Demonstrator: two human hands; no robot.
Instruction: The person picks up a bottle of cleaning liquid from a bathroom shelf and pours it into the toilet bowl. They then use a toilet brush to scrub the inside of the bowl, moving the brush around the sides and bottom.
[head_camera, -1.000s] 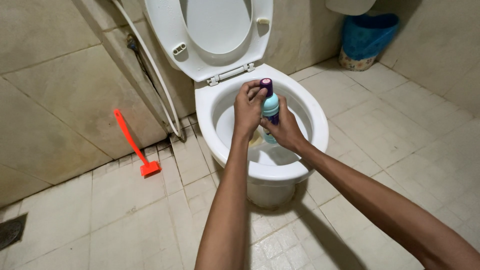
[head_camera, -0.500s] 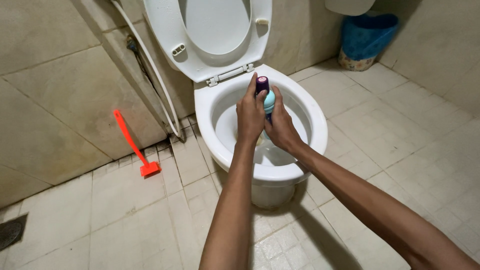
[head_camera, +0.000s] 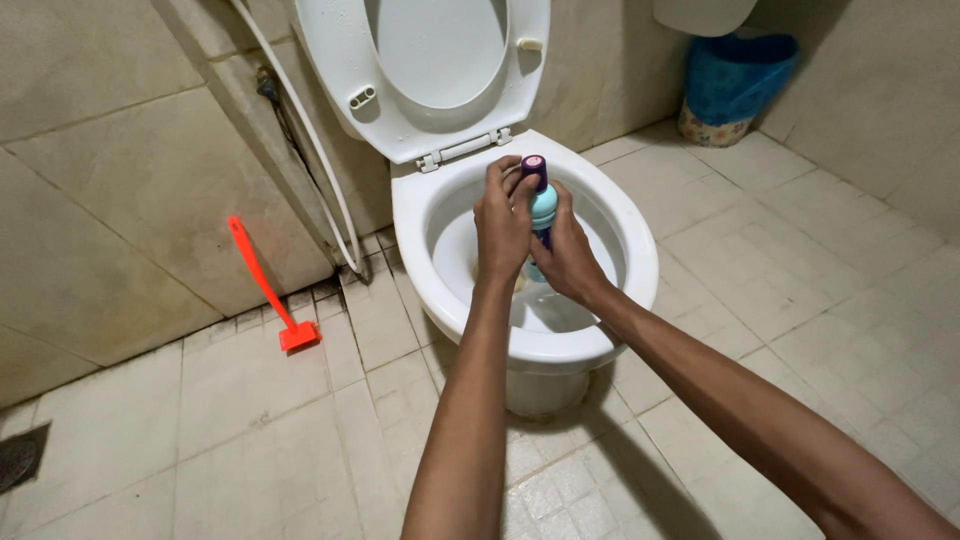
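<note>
Now, far on the left, there is a dark floor drain in the tiles. Next to it a red brush leans on the wall, with its flat end on the floor. A white hose hangs down the wall beside it. Then comes the white toilet bowl, with its seat and lid flipped up.

My left hand is closed around the top of the bottle, with its fingers up near the purple cap. My right hand is wrapped tight around the lower part. The bottle is light blue and stands up straight over the middle of the bowl.

A moment ago the bottle was in about the same spot over the bowl, but my left hand was a bit more to the side. Now both hands are squeezed close together on it. I think I am working at the cap, and I cannot tell if it is off yet.

I cannot see any label on the bottle; my hands hide most of it.

Far on the right, in the corner, stands a blue bin with a flowery band around the bottom.
</note>
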